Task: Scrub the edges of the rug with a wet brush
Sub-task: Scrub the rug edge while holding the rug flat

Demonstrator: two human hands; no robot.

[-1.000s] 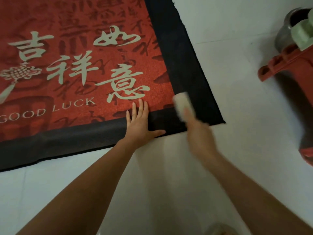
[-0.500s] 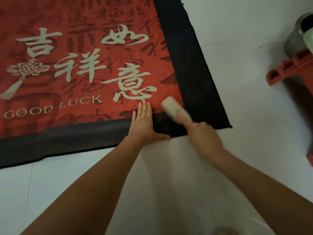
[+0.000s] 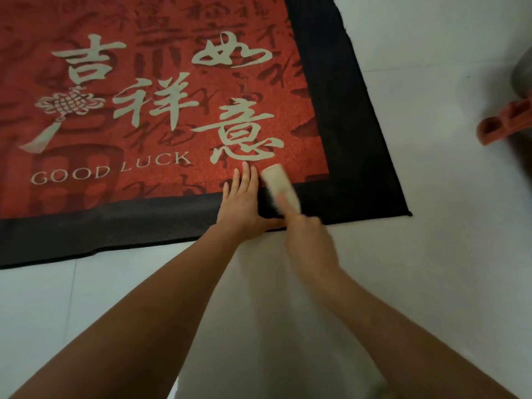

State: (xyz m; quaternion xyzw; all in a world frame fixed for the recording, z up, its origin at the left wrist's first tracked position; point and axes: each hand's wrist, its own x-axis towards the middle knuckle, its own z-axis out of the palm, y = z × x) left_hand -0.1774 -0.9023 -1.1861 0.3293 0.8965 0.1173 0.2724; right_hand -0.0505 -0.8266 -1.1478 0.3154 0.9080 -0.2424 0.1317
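A red rug [image 3: 161, 110] with cream characters, the words GOOD LUCK and a wide black border lies flat on the white tiled floor. My left hand [image 3: 244, 203] presses flat on the near black border, fingers straight and reaching onto the red field. My right hand [image 3: 308, 240] grips a pale, oblong scrubbing brush [image 3: 279, 184], which lies on the border right beside my left fingers, left of the rug's near right corner [image 3: 403, 208]. The brush and my right hand are blurred by motion.
A red plastic object [image 3: 501, 125] and a grey metal vessel [image 3: 522, 73] sit at the right edge of view. White floor tiles [image 3: 431, 254] stretch around the rug's near and right sides.
My right hand has swept the brush leftward along the near border, from close to the corner to right beside my left fingers. My left hand stays pressed in place.
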